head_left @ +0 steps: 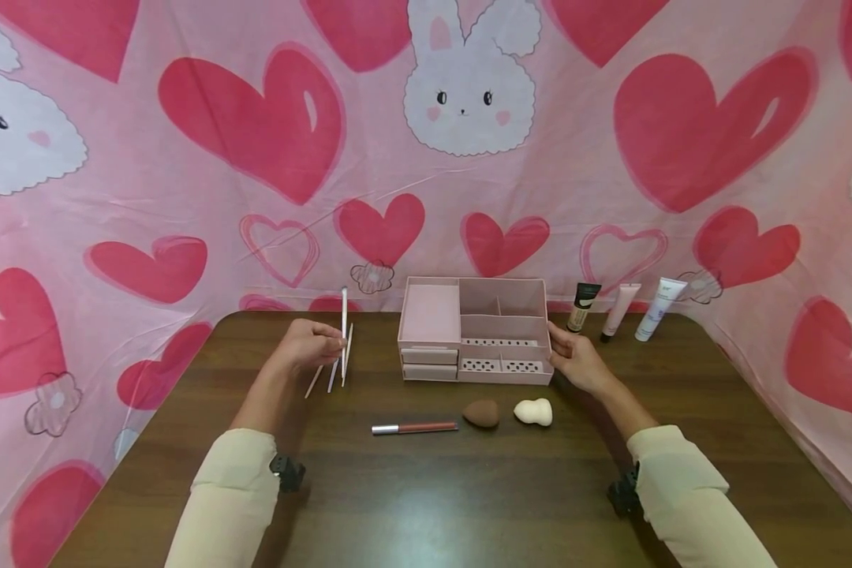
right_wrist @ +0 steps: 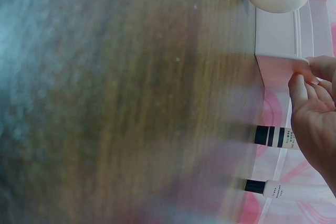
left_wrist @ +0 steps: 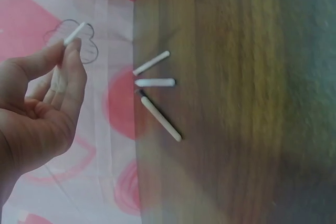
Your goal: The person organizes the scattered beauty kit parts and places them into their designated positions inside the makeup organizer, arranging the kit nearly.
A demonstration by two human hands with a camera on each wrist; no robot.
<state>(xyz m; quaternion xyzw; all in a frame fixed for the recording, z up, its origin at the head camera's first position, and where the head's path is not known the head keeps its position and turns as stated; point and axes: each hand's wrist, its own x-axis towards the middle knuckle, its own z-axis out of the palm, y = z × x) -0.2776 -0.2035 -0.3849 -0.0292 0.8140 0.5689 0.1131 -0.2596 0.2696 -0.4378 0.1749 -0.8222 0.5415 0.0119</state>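
My left hand (head_left: pixel 308 344) pinches a slim white makeup brush (head_left: pixel 344 312) between thumb and fingertips, raised above the table and nearly upright. Below and beside it, three thin makeup brushes lie on the wood, among them a tan-handled brush (left_wrist: pixel 161 118). A pink makeup organizer (head_left: pixel 429 306) with drawers and compartments stands to the right of that hand. At the organizer's right side wall, my right hand (head_left: pixel 578 360) grips the edge with thumb and fingers, which also shows in the right wrist view (right_wrist: pixel 317 114); part of the fingers is hidden there.
In front of the organizer lie a lip gloss tube (head_left: pixel 415 427), a brown makeup sponge (head_left: pixel 481 413) and a white makeup sponge (head_left: pixel 534 412). Behind my right hand stand a black-and-beige tube (head_left: pixel 581 306), a pink tube (head_left: pixel 620 310) and a white tube (head_left: pixel 660 309). A heart-patterned cloth hangs behind.
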